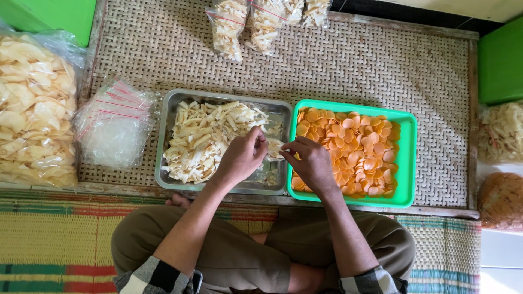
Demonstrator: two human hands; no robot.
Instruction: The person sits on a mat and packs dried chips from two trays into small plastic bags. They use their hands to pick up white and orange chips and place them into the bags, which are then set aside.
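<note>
A person sits cross-legged at a low woven worktop (354, 65). The left hand (241, 158) and the right hand (311, 163) meet over the edge where a metal tray (166, 174) touches a green tray (408, 158). Both hands pinch a small clear bag (274, 148) with pale chips in it. The metal tray holds pale chip strips (201, 139) (piled to the left side). The green tray holds round orange chips (359, 147). A stack of empty clear bags (114, 125) lies just beside the metal tray.

Sealed cracker bags (256, 22), a pile of empty plastic bags (114, 125) and a green tray of orange chips (406, 158) sit on woven matting (381, 71).
</note>
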